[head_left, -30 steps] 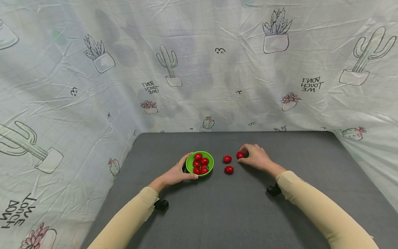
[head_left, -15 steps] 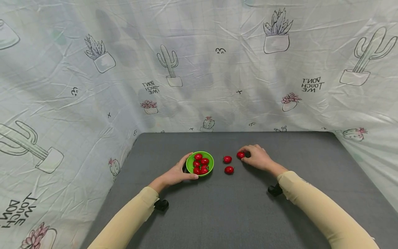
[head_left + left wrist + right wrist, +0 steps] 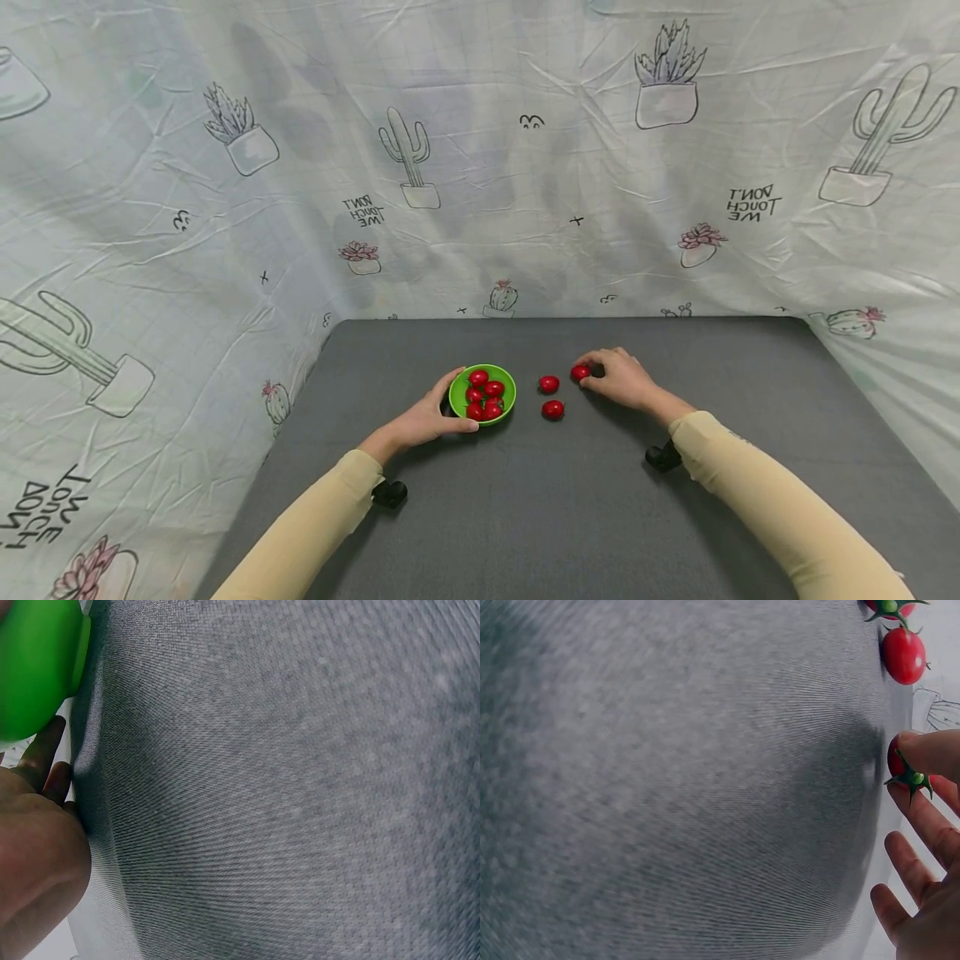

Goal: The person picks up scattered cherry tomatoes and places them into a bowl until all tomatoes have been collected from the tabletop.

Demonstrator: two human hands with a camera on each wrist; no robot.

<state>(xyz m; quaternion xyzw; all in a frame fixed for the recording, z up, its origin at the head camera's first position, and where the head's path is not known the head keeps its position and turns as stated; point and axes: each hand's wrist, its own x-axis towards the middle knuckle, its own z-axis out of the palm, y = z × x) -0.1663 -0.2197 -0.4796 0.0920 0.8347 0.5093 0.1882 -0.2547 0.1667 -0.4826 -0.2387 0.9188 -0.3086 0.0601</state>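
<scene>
A small green bowl [image 3: 510,385] with several red cherry tomatoes in it stands on the grey table. My left hand [image 3: 426,418] grips its left side, thumb at the near rim and fingers round the far side. In the left wrist view the bowl's outer wall [image 3: 37,667] shows beside the hand. To the right, my right hand [image 3: 621,381] pinches a cherry tomato [image 3: 579,372] between thumb and fingers; its green calyx [image 3: 916,778] faces the right wrist camera. Two more cherry tomatoes, one farther [image 3: 549,384] and one nearer [image 3: 552,410], lie between bowl and right hand.
The grey cloth-covered table [image 3: 495,517] runs up to a pale curtain [image 3: 480,167] printed with cactus drawings, which hangs behind and along both sides. A black wrist camera strap sits on each forearm, over cream sleeves [image 3: 315,517].
The right hand has shifted very slightly, its thumb and fingers adjusting round the cherry tomato. The left hand and the bowl stay where they were.
</scene>
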